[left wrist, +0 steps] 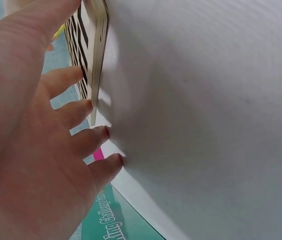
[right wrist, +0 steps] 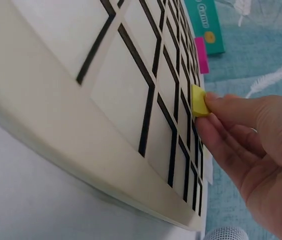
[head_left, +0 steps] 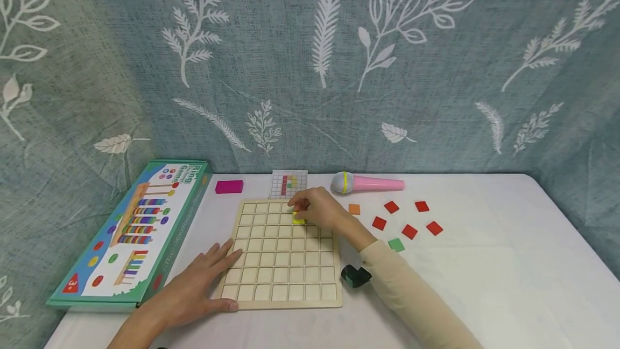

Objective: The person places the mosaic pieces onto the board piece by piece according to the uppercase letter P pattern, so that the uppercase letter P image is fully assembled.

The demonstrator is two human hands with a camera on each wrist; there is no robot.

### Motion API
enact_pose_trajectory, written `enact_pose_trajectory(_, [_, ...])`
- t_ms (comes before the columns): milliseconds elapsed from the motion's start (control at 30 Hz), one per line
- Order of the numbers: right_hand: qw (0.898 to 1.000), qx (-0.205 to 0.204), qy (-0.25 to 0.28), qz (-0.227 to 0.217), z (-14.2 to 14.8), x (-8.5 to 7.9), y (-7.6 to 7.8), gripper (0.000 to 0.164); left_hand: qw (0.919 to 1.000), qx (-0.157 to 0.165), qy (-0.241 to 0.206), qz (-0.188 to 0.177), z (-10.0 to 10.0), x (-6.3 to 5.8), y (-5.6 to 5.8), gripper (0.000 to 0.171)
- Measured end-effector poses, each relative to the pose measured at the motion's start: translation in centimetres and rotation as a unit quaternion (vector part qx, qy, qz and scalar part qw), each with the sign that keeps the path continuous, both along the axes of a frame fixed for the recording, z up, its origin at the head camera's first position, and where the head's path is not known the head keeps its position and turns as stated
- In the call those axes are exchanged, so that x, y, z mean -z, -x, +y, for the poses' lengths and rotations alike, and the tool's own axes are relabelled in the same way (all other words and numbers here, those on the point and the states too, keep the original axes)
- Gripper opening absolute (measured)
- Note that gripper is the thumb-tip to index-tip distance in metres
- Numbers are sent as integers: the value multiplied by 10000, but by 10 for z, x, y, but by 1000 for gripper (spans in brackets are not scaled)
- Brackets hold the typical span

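A square wooden grid board (head_left: 281,304) lies flat on the white table. Over its far part, right of the middle, my right hand (head_left: 317,210) pinches a yellow square tile (right wrist: 199,101) between thumb and fingers; whether the tile touches the board I cannot tell. My left hand (head_left: 196,279) rests with spread fingers along the board's left edge, thumb at the near left corner. Behind the board lies a small pattern card (head_left: 276,182) with a printed grid and coloured squares. In the left wrist view, the fingers (left wrist: 73,114) touch or nearly touch the board's side.
Several red tiles (head_left: 409,231), an orange tile (head_left: 354,209) and a green tile (head_left: 396,244) lie right of the board. A pink microphone (head_left: 378,183) and a magenta block (head_left: 229,187) lie at the back. A game box (head_left: 131,230) stands left. A dark object (head_left: 356,276) shows near the right forearm.
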State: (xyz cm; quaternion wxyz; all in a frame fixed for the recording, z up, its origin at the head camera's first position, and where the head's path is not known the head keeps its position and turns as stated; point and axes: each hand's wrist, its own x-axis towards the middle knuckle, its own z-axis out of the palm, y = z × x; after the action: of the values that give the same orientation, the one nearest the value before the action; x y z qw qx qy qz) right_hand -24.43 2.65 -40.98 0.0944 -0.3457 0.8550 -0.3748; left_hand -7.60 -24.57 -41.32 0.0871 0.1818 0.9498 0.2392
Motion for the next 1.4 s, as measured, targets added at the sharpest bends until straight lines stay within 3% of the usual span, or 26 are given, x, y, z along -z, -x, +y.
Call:
enact_pose_trajectory(400, [9997,202,-82,-71,-2,2,-4,19,10000,-15,-80,-1,-1,0,1,97])
enact_pose_trajectory(600, [9998,98,-125,144,7,-2,-5,20,9999,-18,-123,-24,-1,1,1,97])
enact_pose_trajectory(900, [9982,401,-352,277,43,-8,-12,21,9999,11,-111,27,-1,1,2,96])
enact_pose_trajectory(1400, [9936,870,-198,688,100,3,-6,23,9998,-3,-150,149,-2,8,3,96])
